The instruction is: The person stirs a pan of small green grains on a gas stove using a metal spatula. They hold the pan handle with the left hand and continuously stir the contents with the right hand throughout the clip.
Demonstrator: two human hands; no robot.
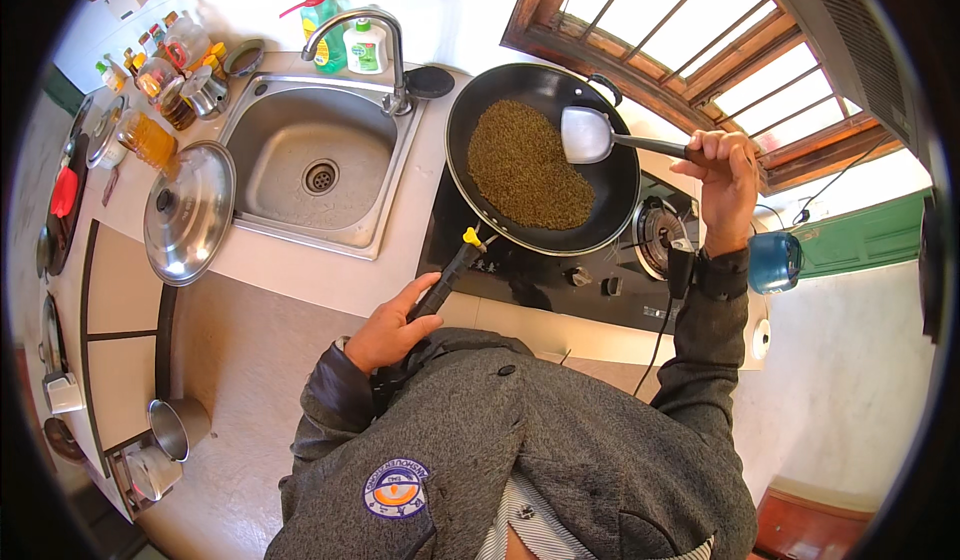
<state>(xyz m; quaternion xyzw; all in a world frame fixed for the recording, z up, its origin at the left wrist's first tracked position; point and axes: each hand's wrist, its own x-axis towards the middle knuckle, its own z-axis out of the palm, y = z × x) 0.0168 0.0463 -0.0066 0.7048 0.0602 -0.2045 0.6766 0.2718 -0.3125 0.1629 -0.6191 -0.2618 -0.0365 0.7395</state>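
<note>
A black wok (544, 239) sits on the black gas stove (517, 286), with a heap of small brown-green grains or seeds (525, 166) across its left and lower parts. My left hand (394, 327) grips the wok's black handle (448, 278), which has a yellow piece near the pan. In my right hand (724, 177) is the dark handle of a metal wok spatula (587, 135). Its blade is over the right side of the wok, at the edge of the heap; whether it touches the grains I cannot tell.
Left of the wok is a steel sink (319, 147) with a curved faucet (360, 13). A domed metal lid (189, 211) leans by the sink's left edge, near several jars and bottles. A second burner (660, 233) lies right of the wok, below a barred wooden window (675, 34). A cable hangs near my right sleeve.
</note>
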